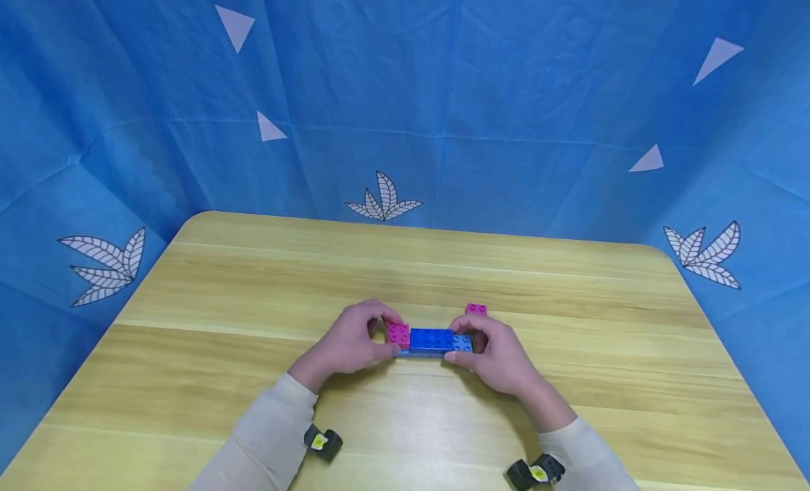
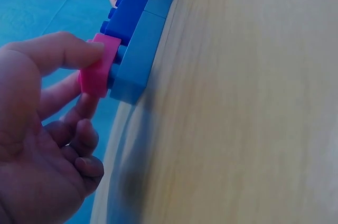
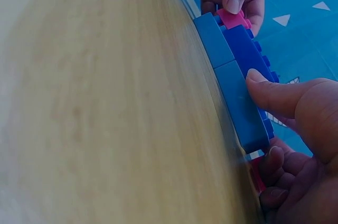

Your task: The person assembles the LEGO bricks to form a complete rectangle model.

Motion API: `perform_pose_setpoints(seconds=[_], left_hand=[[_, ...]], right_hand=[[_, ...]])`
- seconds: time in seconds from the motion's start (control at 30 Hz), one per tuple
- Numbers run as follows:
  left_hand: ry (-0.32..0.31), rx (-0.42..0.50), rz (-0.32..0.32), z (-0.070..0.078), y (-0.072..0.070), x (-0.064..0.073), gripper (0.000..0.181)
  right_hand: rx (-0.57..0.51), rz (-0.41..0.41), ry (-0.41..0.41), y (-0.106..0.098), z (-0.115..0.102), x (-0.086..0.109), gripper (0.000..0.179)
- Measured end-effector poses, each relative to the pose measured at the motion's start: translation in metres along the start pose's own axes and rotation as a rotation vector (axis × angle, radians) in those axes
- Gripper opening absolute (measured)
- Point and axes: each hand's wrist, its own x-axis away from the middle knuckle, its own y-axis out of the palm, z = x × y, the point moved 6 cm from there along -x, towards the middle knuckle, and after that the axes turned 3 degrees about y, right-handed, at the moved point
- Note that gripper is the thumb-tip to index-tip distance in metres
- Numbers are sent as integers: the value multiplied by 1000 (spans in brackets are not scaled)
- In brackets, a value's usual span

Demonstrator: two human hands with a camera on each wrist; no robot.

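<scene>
Two light blue toy building bricks (image 3: 238,105) lie end to end on the table, with a dark blue brick (image 1: 432,339) across the top of both. My left hand (image 1: 353,340) pinches a small pink brick (image 1: 399,334) between thumb and fingers, over the left end of the row. In the left wrist view, light blue studs (image 2: 121,55) show in a gap under this pink brick (image 2: 99,68), which sits slightly tilted. My right hand (image 1: 496,354) grips the right part of the row, its thumb on the near side; its fingertips are partly hidden.
Behind my right hand stands another pink brick (image 1: 477,309), partly covered by the fingers. The wooden table (image 1: 266,287) reaches back to a blue cloth backdrop (image 1: 392,76) with printed leaves and triangles. A black wrist camera is strapped at each sleeve.
</scene>
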Motion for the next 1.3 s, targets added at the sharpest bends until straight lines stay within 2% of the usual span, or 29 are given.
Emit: perform_pose_setpoints(seconds=[0.33, 0.63, 1.3], left_hand=[[20, -6, -11, 1, 2, -2, 32], [57, -81, 1, 2, 4, -2, 33], [26, -84, -38, 5, 4, -3, 31]], right_hand=[[-12, 2, -15, 1, 0, 0, 29], [-13, -1, -10, 1, 0, 0, 29], [-19, -7, 6, 0, -2, 0, 29]])
